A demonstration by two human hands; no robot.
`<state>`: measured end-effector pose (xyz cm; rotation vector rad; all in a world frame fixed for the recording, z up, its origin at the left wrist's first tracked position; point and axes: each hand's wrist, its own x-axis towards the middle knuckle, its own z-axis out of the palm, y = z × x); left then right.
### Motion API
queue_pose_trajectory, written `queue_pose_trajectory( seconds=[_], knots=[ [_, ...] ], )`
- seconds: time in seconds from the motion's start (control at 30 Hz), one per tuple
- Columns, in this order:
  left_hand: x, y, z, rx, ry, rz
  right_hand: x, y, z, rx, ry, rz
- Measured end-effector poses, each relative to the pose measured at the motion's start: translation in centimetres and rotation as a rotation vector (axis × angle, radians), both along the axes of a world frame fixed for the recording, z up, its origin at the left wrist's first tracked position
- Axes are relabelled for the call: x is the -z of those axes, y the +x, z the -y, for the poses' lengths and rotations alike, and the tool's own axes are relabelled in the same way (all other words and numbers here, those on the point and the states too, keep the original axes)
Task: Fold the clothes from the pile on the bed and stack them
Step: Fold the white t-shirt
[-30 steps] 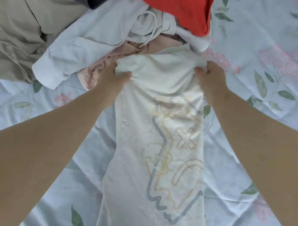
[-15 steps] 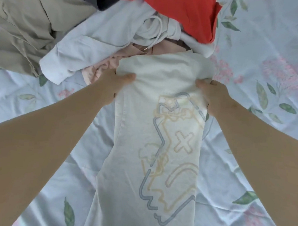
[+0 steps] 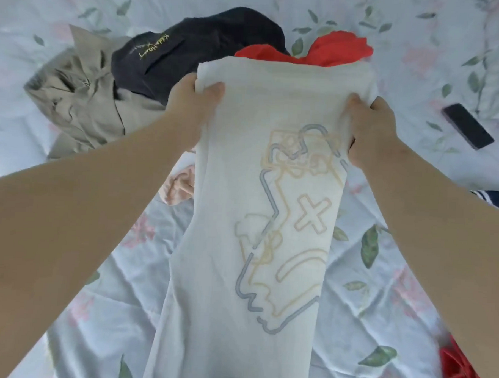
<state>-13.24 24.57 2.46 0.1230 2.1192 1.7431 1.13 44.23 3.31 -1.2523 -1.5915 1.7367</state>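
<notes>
While the white shirt (image 3: 256,195), narrowed lengthwise, is held in the grip of left hand (image 3: 192,102) and right hand (image 3: 374,128), the pile (image 3: 197,48) beyond is judged mostly unfolded.

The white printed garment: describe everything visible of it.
The white printed garment looks like soft cloth, folded into a long narrow strip running away from the camera, its near end out of frame. Grey and peach outline shapes, including an X, mark it. The left hand and right hand grip its far corners; the rest drapes over the floral sheet.
</notes>
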Motion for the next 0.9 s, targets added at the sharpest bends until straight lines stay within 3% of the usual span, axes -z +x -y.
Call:
queue_pose_trajectory(
  seconds=[0.17, 0.4, 0.6, 0.8, 0.9],
  knots=[
    [-3.5, -1.7, -0.2, 0.015, 0.092, -0.015, -4.6, -0.7, -0.1, 0.002, 0.026, -0.176],
    [0.5, 2.3, 5.0, 0.266, -0.092, -0.014, -0.8, 5.1, 3.7, -0.096, -0.149, -0.048],
    [2.7, 8.4, 11.9, 0.552, -0.351, -0.211, 2.8, 14.5, 8.4, -0.242, -0.122, 0.078],
    [10.0, 16.1, 18.5, 1.076, -0.873, -0.567, 9.0, 23.5, 15.7, -0.52, -0.013, 0.541],
    [13.2, 19.7, 21.3, 1.298, -0.996, -0.405, 11.6, 25.9, 19.0, -0.735, 0.06, 0.839]
  ],
)
